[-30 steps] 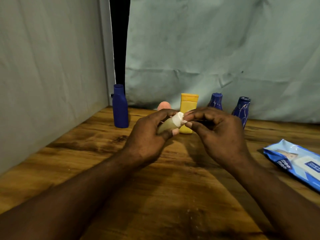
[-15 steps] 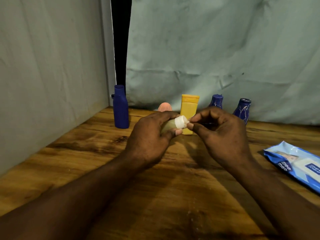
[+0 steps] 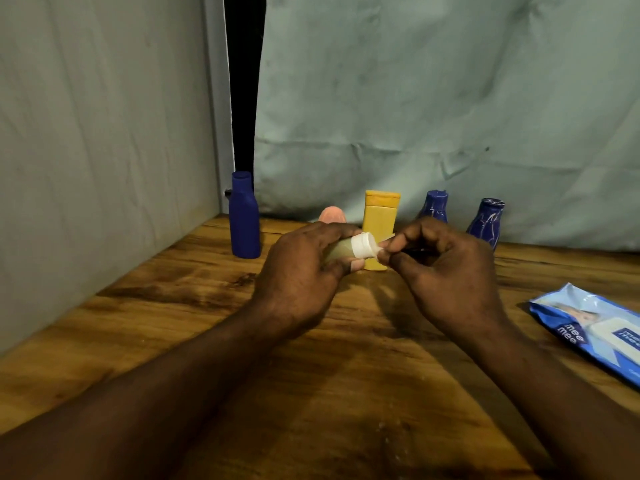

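I see the left grip clasping the small bottle, just before the yellow bottle; right grip pinches its white cap; uncapping seems underway; next needs a steady twist.

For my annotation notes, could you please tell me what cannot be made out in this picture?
Head view only.
Small bottle: body mostly covered by the left hand; only its white cap shows.
Right hand: whether it pinches the cap or a seal is too small to tell.
Pink object: lower part hidden behind the left hand.
Wipes pack: cut off by the right edge.
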